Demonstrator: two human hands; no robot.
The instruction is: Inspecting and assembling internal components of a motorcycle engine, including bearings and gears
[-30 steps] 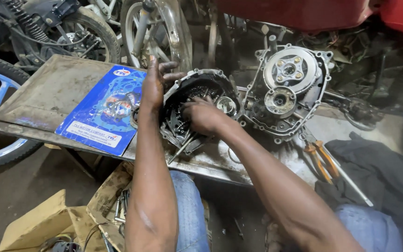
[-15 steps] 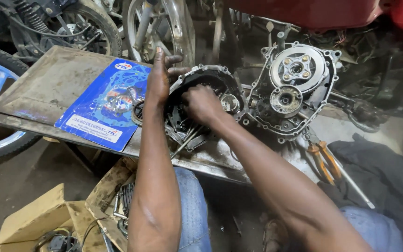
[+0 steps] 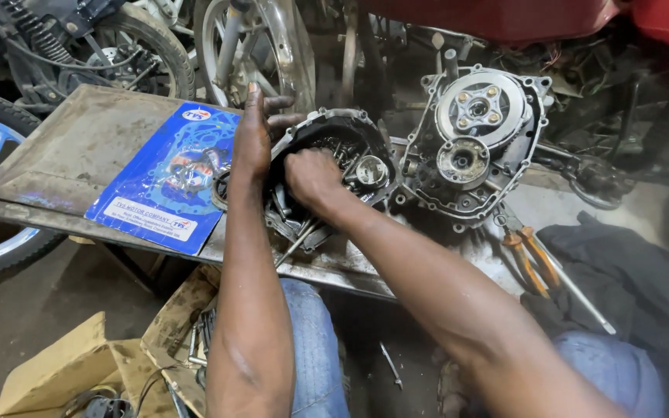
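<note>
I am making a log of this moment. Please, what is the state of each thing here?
left hand: steadying the engine cover's rim
right hand: closed, inside the cover
engine cover: open side up
crankcase: opened, clutch exposed
pliers: lying unused
gasket packet: flat, sealed

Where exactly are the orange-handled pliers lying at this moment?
In the head view, the orange-handled pliers lie on the metal sheet, right of the right hand, just below the open engine case and beside the dark cloth.
</note>
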